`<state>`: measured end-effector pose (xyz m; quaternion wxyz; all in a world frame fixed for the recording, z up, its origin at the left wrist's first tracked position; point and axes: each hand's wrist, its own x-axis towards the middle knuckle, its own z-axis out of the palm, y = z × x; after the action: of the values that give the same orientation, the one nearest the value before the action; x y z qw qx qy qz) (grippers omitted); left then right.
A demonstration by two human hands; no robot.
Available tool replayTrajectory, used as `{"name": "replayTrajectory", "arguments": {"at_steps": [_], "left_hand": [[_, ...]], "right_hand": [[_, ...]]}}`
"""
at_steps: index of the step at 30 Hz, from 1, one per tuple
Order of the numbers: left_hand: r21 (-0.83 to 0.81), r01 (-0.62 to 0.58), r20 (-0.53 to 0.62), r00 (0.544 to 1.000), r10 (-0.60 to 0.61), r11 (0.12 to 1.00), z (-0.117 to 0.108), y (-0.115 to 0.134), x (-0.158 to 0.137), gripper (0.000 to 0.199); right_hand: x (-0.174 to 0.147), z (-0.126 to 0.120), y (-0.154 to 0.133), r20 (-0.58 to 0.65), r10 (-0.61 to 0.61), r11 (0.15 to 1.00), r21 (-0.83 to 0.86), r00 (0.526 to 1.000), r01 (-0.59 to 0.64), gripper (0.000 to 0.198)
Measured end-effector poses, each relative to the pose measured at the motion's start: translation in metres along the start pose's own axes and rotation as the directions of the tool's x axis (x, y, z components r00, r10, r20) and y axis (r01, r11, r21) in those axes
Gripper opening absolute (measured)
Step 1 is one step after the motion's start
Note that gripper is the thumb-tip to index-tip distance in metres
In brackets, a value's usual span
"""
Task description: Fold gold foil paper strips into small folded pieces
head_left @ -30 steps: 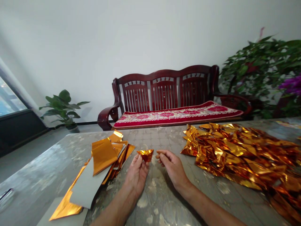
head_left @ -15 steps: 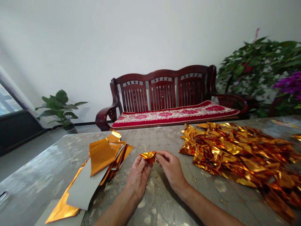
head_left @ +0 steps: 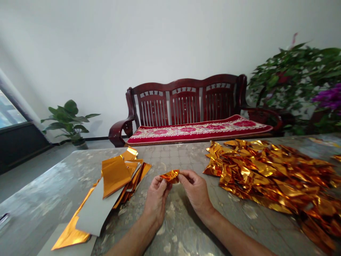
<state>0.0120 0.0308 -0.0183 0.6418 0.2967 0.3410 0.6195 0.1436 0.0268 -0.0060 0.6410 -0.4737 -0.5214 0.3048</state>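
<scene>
Between my hands, just above the table, is a small folded piece of gold foil paper [head_left: 171,175], shaped with pointed ends. My left hand [head_left: 157,193] pinches its left end between thumb and fingers. At the other end, the thumb and fingertips of my right hand [head_left: 195,190] grip the right tip. To the left lies a loose stack of flat foil sheets [head_left: 115,174], some gold side up, some showing a grey back. A big heap of folded gold foil pieces [head_left: 266,174] covers the table at the right.
The patterned grey table [head_left: 176,227] stretches across the front. Behind it stands a dark red wooden bench [head_left: 183,103] with a red floral cushion [head_left: 199,130]. Potted plants stand at the left [head_left: 69,121] and right. A small object, cut off, lies at the far left edge.
The folded foil paper has shifted slightly right and tilted in my fingers, its shiny face turning. Both hands keep their pinch. The heap and stack look unchanged.
</scene>
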Motion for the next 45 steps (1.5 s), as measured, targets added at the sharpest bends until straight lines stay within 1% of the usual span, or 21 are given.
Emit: {"name": "replayTrajectory", "arguments": {"at_steps": [4,7,9,10,11,12,13,14,15,16,18,19,21,23,25,27,30,33,36,42,45], "left_hand": [[0.043,-0.005,-0.006,1.0,0.006,0.999,0.0,-0.001,0.001,0.038],[0.143,-0.011,-0.005,1.0,0.011,0.99,-0.002,-0.001,0.004,0.037],[0.265,-0.059,-0.034,0.997,0.071,0.962,-0.005,-0.001,0.006,0.036],[0.343,-0.11,-0.058,0.989,0.138,0.933,-0.006,0.0,0.007,0.034],[0.432,-0.177,-0.076,0.97,0.231,0.884,-0.008,0.002,0.008,0.031],[0.526,-0.252,-0.077,0.937,0.34,0.812,-0.01,0.004,0.008,0.028],[0.614,-0.328,-0.045,0.894,0.446,0.718,-0.011,0.006,0.008,0.024],[0.685,-0.401,0.023,0.847,0.532,0.608,-0.012,0.008,0.007,0.021],[0.734,-0.468,0.116,0.8,0.588,0.492,-0.013,0.011,0.005,0.019],[0.761,-0.527,0.218,0.758,0.615,0.38,-0.013,0.012,0.003,0.017],[0.766,-0.612,0.405,0.696,0.593,0.196,-0.012,0.015,-0.001,0.014],[0.76,-0.637,0.47,0.678,0.565,0.131,-0.011,0.015,-0.003,0.012],[0.757,-0.652,0.535,0.662,0.524,0.051,-0.009,0.015,-0.005,0.01],[0.764,-0.644,0.541,0.667,0.512,0.032,-0.007,0.014,-0.006,0.01],[0.778,-0.625,0.508,0.686,0.521,0.063,-0.007,0.012,-0.006,0.01],[0.796,-0.593,0.455,0.719,0.526,0.123,-0.008,0.009,-0.005,0.01],[0.813,-0.541,0.379,0.772,0.51,0.216,-0.009,0.007,-0.005,0.011],[0.811,-0.528,0.364,0.793,0.488,0.253,-0.01,0.007,-0.005,0.011],[0.796,-0.562,0.415,0.776,0.474,0.223,-0.011,0.009,-0.006,0.013],[0.751,-0.654,0.53,0.681,0.505,0.092,-0.012,0.012,-0.007,0.014],[0.73,-0.683,0.575,0.642,0.508,0.037,-0.012,0.015,-0.007,0.014]], "right_hand": [[-0.001,-0.001,-0.005,0.008,-0.089,0.992,-0.085,0.996,0.09,0.017],[-0.001,-0.003,-0.005,0.0,-0.141,0.973,-0.185,0.99,0.138,0.016],[-0.001,-0.006,-0.004,-0.001,-0.18,0.948,-0.266,0.984,0.173,0.015],[0.0,-0.007,-0.002,0.007,-0.204,0.93,-0.312,0.979,0.196,0.015],[0.0,-0.008,-0.001,0.022,-0.23,0.907,-0.359,0.973,0.223,0.014],[0.0,-0.009,-0.001,0.045,-0.257,0.88,-0.402,0.965,0.254,0.013],[0.0,-0.01,0.0,0.077,-0.283,0.85,-0.441,0.956,0.287,0.012],[0.0,-0.011,0.0,0.114,-0.306,0.82,-0.473,0.945,0.322,0.011],[-0.001,-0.011,-0.001,0.151,-0.326,0.79,-0.498,0.933,0.357,0.011],[-0.002,-0.011,-0.002,0.188,-0.342,0.762,-0.518,0.921,0.389,0.011],[-0.005,-0.011,-0.003,0.25,-0.371,0.704,-0.551,0.894,0.447,0.012],[-0.007,-0.01,-0.004,0.277,-0.385,0.674,-0.567,0.881,0.473,0.013],[-0.008,-0.01,-0.004,0.321,-0.409,0.612,-0.599,0.854,0.517,0.014],[-0.009,-0.009,-0.004,0.343,-0.431,0.565,-0.619,0.835,0.546,0.016],[-0.008,-0.01,-0.002,0.344,-0.446,0.552,-0.621,0.826,0.557,0.016],[-0.007,-0.01,-0.002,0.335,-0.448,0.567,-0.61,0.829,0.553,0.015],[-0.007,-0.009,-0.002,0.315,-0.422,0.619,-0.585,0.85,0.524,0.015],[-0.008,-0.008,-0.004,0.307,-0.389,0.663,-0.561,0.869,0.495,0.015],[-0.009,-0.007,-0.005,0.311,-0.372,0.678,-0.553,0.875,0.484,0.013],[-0.01,-0.005,-0.008,0.307,-0.395,0.667,-0.553,0.866,0.5,0.014],[-0.01,-0.005,-0.01,0.32,-0.394,0.677,-0.532,0.862,0.508,0.015]]}}
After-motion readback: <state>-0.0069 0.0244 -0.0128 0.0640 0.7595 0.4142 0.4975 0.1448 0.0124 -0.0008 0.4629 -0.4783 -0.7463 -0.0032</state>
